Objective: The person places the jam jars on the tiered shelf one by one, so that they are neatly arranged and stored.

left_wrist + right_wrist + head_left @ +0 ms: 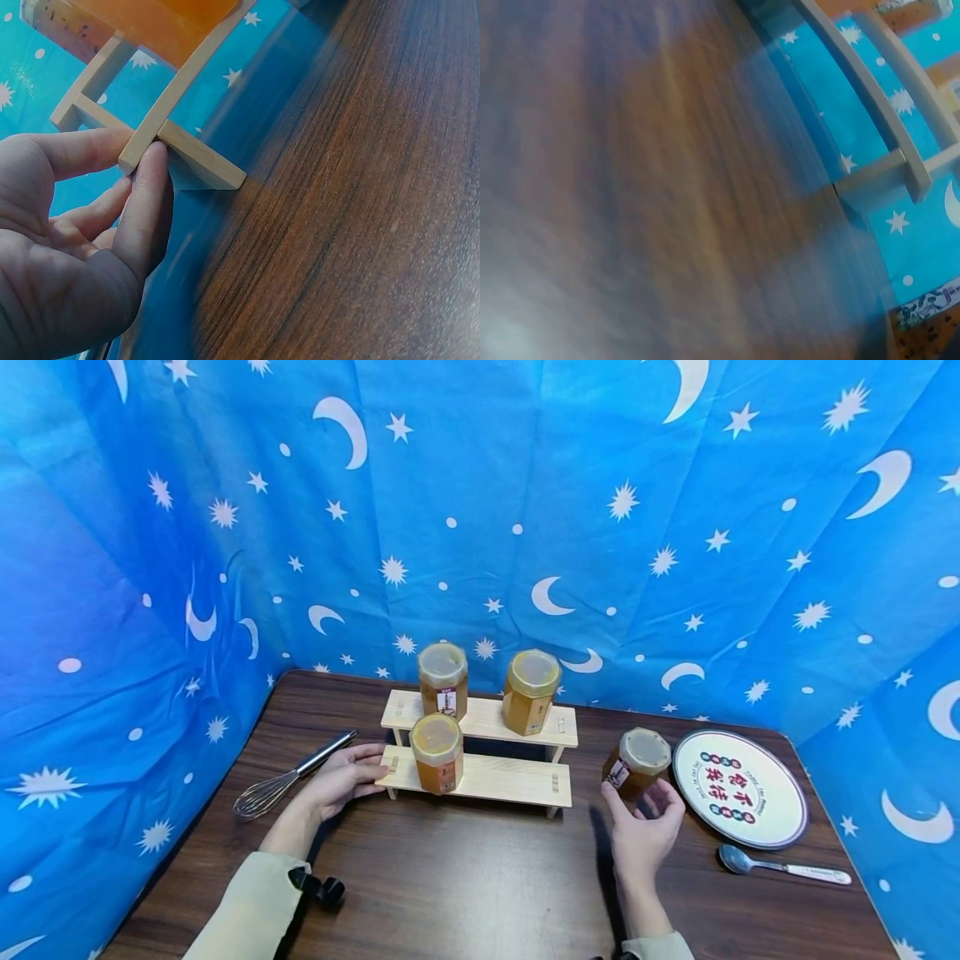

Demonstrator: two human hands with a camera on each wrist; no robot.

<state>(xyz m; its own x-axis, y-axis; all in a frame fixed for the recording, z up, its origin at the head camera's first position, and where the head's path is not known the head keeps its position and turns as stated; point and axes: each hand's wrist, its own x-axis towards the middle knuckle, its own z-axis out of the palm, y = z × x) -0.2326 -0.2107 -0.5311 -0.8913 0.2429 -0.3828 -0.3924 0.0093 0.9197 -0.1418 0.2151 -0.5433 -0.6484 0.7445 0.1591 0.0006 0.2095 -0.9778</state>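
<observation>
My left hand (343,779) pinches the left end of the lower step of a two-step wooden shelf (510,778); the left wrist view shows thumb and fingers on the board's end (142,146). In my right hand (647,831) is an amber honey jar (636,763) with a pale lid, gripped low by thumb and fingers. That jar, slightly tilted, is beside the shelf's right end. A similar honey jar (437,756) stands on the lower step, left of its middle. Two more jars, a left one (443,681) and a right one (532,693), stand on the upper step.
A whisk (288,781) lies left of the shelf, close to my left hand. On the right are a white plate (780,785) with printed characters and a spoon (783,866) in front of it. Blue cloth (480,485) with moons and stars hangs behind the wooden table (465,885).
</observation>
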